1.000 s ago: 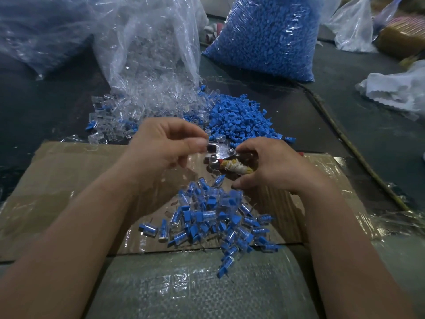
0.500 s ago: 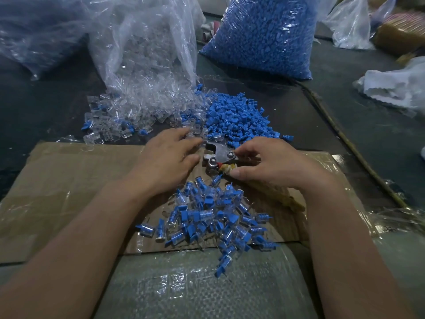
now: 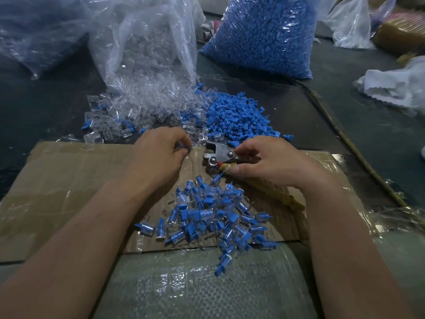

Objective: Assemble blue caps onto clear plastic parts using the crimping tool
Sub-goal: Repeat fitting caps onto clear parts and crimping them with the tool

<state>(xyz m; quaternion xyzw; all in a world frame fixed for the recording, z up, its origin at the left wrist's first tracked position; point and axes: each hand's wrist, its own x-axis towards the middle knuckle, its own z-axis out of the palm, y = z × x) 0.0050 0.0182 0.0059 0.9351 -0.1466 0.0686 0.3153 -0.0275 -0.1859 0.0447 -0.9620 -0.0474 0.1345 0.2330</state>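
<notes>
My right hand [image 3: 271, 163] grips the handles of the metal crimping tool [image 3: 218, 155], whose jaws point left over the cardboard. My left hand [image 3: 161, 155] is curled just left of the jaws, pinching a small blue piece [image 3: 181, 146] at its fingertips; a clear part in it cannot be made out. Loose blue caps [image 3: 236, 118] lie heaped beyond the tool. Clear plastic parts [image 3: 142, 111] spill from a transparent bag [image 3: 142, 47]. A pile of assembled blue-and-clear pieces [image 3: 207, 217] lies between my forearms.
A flattened taped cardboard sheet [image 3: 69, 185] covers the work surface. A big bag of blue caps [image 3: 264, 35] stands at the back. More plastic bags [image 3: 349, 21] and white plastic [image 3: 395, 86] sit at the right. A thin stick [image 3: 345, 139] runs diagonally at right.
My left hand dropped from the tool's jaws, reached toward the loose parts, and now has its fingers curled round a small blue piece. My right hand stays on the tool.
</notes>
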